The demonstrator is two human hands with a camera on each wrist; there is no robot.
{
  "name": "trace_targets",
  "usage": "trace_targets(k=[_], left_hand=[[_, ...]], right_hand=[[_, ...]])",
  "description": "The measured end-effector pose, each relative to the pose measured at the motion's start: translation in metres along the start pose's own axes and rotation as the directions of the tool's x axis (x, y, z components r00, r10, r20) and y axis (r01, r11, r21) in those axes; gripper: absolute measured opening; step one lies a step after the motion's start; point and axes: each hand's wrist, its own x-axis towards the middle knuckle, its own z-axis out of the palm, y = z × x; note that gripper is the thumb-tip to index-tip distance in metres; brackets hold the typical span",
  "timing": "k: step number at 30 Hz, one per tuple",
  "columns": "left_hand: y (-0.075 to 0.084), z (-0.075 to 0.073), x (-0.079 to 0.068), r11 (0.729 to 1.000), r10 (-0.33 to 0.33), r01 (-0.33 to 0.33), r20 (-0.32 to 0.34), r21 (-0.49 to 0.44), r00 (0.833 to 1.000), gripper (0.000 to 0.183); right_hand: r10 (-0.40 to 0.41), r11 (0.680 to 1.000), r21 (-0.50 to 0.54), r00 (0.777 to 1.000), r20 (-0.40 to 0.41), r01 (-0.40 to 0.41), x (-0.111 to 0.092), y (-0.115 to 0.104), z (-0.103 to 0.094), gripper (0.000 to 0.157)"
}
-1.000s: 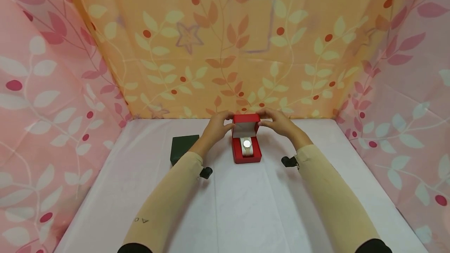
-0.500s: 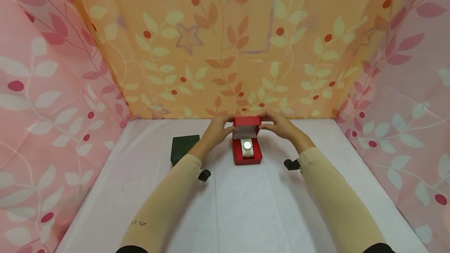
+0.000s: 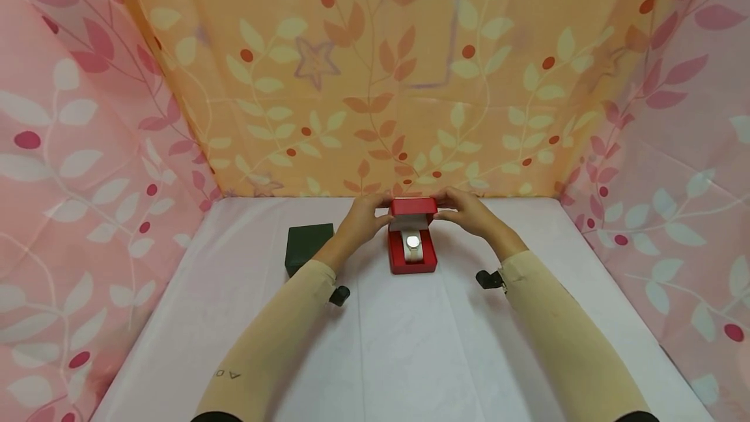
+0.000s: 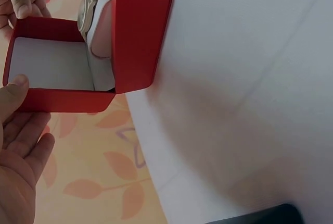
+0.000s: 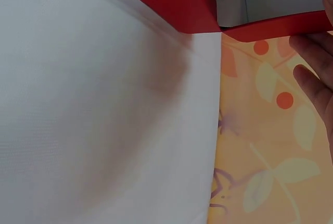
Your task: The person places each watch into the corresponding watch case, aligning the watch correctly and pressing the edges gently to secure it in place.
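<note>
A red watch box stands on the white-covered table with its lid raised. In it a light-strapped wristwatch sits round a white cushion. My left hand holds the lid's left edge, thumb at the inner rim and fingers behind, as the left wrist view shows with the lid's pale lining. On the opposite edge my right hand grips the lid the same way, and its fingers show behind the red wall in the right wrist view.
A dark green box lies to the left, partly behind the left forearm. White cloth covers the table. An orange patterned curtain hangs just behind the hands, with pink curtains on both sides.
The lid has tipped slightly forward and down, with both hands moving along with it. The box base and the green box have stayed in place.
</note>
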Motion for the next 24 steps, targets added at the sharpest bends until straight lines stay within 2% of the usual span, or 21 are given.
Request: trace_targets(k=[5,13,20,24], left_hand=[[0.0,0.001,-0.003,1.0,0.004,-0.004,-0.005,-0.003,1.0,0.047],[-0.003,0.003,-0.004,0.999,0.022,-0.021,-0.018,0.026,1.0,0.041],[-0.001,0.003,-0.01,1.0,-0.008,0.008,0.011,0.029,1.0,0.042],[0.0,0.004,-0.014,1.0,0.003,-0.003,0.008,0.023,1.0,0.043]], right_hand=[[0.027,0.999,0.03,1.0,0.003,-0.027,-0.001,-0.001,0.002,0.043],[0.025,0.998,0.05,1.0,-0.015,-0.024,-0.004,0.003,0.0,0.044],[0.009,0.999,0.044,1.0,-0.006,-0.009,-0.007,0.005,0.001,0.04],[0.019,0.999,0.05,1.0,-0.004,-0.018,-0.01,0.006,0.003,0.04]])
